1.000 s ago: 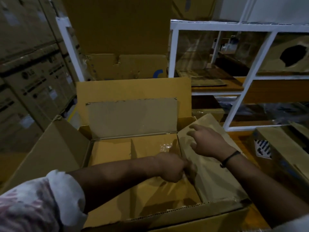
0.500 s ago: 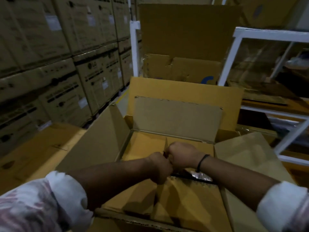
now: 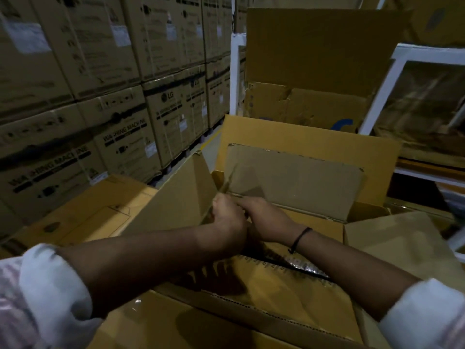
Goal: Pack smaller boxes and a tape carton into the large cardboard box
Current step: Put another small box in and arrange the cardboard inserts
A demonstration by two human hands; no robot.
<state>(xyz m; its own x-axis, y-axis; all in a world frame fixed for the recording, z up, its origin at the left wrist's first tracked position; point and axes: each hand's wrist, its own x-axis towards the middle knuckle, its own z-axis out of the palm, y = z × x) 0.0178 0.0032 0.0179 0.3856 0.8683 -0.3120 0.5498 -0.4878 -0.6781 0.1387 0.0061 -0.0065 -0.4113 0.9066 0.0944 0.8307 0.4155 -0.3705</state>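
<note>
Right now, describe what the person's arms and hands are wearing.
The left hand and right hand are bare, without gloves. A thin black band circles the right wrist. The pale white left sleeve and right sleeve are pushed up the forearms, with a faint pinkish pattern higher up.

Tan large cardboard box (image 3: pixel 309 137); white shelf frame (image 3: pixel 382 89); black wristband (image 3: pixel 299 239).

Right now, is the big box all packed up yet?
Not quite. Done: smaller boxes already lie inside the large box. In hand: the left hand seems to grip the left flap at the far corner, the right hand beside it; I cannot tell what that one holds. Left: the far flap and right flap stand open, so closing remains. I cannot spot a tape carton.
</note>
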